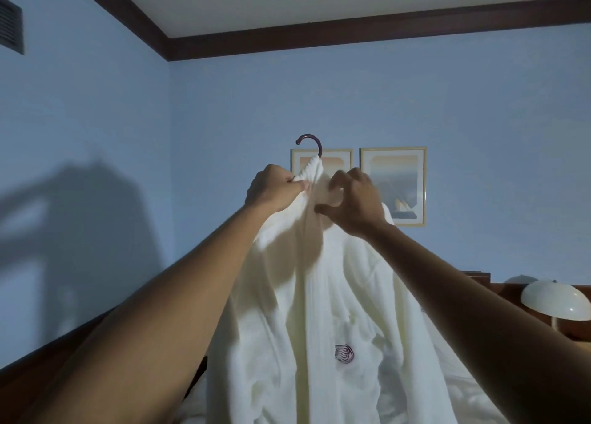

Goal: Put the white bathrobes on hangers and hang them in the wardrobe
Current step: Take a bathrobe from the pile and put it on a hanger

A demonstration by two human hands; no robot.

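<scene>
Both arms reach up and forward, and both hands meet at the collar of a white bathrobe (319, 311) held high in front of the blue wall (96, 119). The left hand (271, 190) is closed into a fist, thumb and fingers pinching a bunched fold of the collar just below the hook. The right hand (353, 198) curls its fingers round the collar cloth just beside the left, thumb tucked under the fabric; whether it also grasps the hanger beneath cannot be told.

A dark hook (309, 143) of a hanger sticks up out of the gathered collar, above and between the two hands. The rest of the hanger is hidden inside the robe.

The bathrobe hangs straight down from the hands, its front facing the camera, folds falling between the two forearms. A small dark embroidered emblem (344, 354) sits on the chest, low in view.

Behind the hands, two framed pictures (395, 183) hang side by side on the wall, partly covered by the robe and fingers. To the lower right stands a white dome lamp (555, 300) against a dark wooden headboard (511, 291). White bedding (467, 388) lies beneath the robe. A dark wooden moulding (351, 38) runs along the ceiling edge, and a vent (11, 27) sits high on the left wall.
</scene>
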